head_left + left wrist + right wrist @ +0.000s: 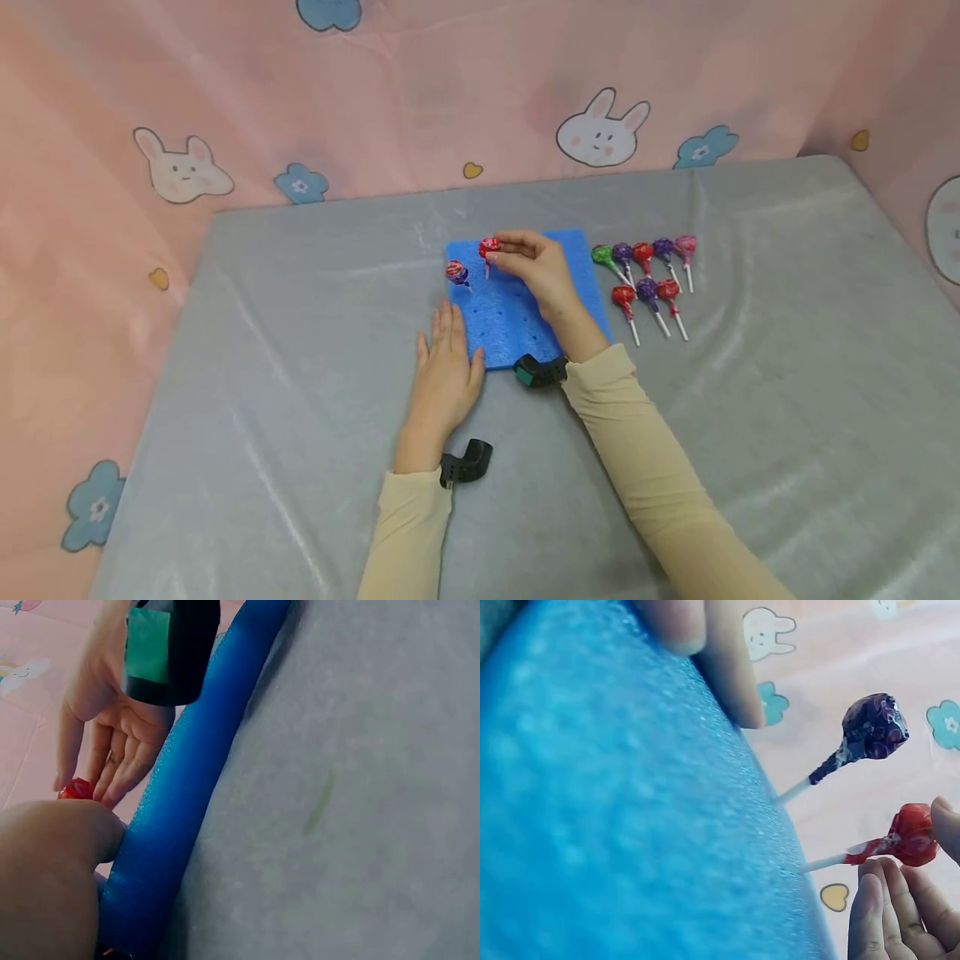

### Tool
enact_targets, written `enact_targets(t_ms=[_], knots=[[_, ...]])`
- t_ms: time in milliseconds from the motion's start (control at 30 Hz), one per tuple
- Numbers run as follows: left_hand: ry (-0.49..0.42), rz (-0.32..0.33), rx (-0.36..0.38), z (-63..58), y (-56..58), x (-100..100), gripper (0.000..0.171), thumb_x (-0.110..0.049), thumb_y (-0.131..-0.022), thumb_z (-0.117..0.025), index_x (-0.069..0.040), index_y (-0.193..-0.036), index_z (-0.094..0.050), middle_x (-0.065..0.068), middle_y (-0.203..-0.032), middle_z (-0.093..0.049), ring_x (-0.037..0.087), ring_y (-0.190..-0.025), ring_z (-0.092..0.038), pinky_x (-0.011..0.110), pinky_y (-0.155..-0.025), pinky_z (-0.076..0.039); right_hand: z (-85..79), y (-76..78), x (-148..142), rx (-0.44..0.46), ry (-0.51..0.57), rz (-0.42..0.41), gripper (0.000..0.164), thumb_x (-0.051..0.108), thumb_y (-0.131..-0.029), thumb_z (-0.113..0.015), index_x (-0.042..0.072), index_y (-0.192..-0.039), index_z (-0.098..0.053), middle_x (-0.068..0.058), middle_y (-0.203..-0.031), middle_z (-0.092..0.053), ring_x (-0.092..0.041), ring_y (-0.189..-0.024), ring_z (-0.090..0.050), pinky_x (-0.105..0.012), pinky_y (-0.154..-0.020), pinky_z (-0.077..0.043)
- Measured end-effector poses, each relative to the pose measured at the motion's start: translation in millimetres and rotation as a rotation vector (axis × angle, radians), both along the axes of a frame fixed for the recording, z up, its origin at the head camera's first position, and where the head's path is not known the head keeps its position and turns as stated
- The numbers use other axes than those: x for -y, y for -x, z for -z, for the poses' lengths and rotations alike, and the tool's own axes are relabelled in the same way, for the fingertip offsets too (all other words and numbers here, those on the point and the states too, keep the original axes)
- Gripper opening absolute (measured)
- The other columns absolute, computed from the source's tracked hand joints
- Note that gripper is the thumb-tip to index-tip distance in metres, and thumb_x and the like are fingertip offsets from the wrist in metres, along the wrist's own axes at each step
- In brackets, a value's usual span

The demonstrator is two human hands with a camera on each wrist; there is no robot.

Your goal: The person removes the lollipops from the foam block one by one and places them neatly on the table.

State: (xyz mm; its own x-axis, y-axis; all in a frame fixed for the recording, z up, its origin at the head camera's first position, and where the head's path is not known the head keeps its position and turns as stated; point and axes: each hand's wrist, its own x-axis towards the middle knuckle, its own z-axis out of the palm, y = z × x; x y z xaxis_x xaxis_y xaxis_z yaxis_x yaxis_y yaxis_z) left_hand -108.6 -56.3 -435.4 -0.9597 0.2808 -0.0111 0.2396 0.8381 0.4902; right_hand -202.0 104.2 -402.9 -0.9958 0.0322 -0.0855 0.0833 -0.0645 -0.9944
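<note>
A blue foam board (506, 337) with small holes lies on the table. My right hand (538, 273) pinches the wrapped head of a red lollipop (488, 247) between thumb and fingers; in the right wrist view its white stick (823, 863) meets the board surface. Just left of it, a dark purple lollipop (876, 727) stands tilted in the board. My left hand (444, 367) lies flat with straight fingers along the board's near left edge, fingertips and thumb at the foam.
Right of the board, several wrapped lollipops (647, 290) in green, purple, red and pink lie in two rows on the grey tablecloth (315, 350). A pink patterned curtain (420, 92) hangs behind the table. Both wrists wear black cameras (467, 462).
</note>
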Motion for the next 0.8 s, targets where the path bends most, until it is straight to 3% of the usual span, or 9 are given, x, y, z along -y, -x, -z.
enact_targets(t_ms=[300,600,800], knots=[[-0.012,0.007,-0.004,-1.6,-1.3,-2,0.065,-0.028,-0.100,-0.041,0.004,-0.149,-0.012,0.015,-0.157,-0.002,0.027,-0.143,-0.003,0.049,-0.113,0.000,11.1,-3.1,0,-0.036,-0.102,-0.051,0.037,-0.003,-0.083,-0.068,-0.010,-0.118,-0.058,-0.025,-0.112,-0.062,-0.016,-0.092,-0.063,-0.030,-0.084,-0.051],[-0.007,0.005,0.004,-0.3,-0.1,-1,0.065,-0.029,-0.101,-0.040,0.004,-0.149,-0.011,0.015,-0.157,-0.001,0.028,-0.143,-0.002,0.049,-0.113,0.000,15.2,-1.8,2,-0.111,-0.205,-0.068,0.020,-0.002,-0.083,-0.068,-0.011,-0.101,-0.066,-0.024,-0.102,-0.067,-0.013,-0.083,-0.065,-0.028,-0.080,-0.051],[-0.012,0.004,0.003,-0.3,-0.4,-1,0.065,-0.028,-0.101,-0.040,0.004,-0.149,-0.011,0.015,-0.157,-0.001,0.028,-0.143,-0.003,0.049,-0.113,-0.001,16.5,-1.3,3,-0.115,-0.253,-0.063,0.018,-0.002,-0.082,-0.070,-0.010,-0.098,-0.068,-0.023,-0.099,-0.068,-0.020,-0.085,-0.066,-0.028,-0.079,-0.051]])
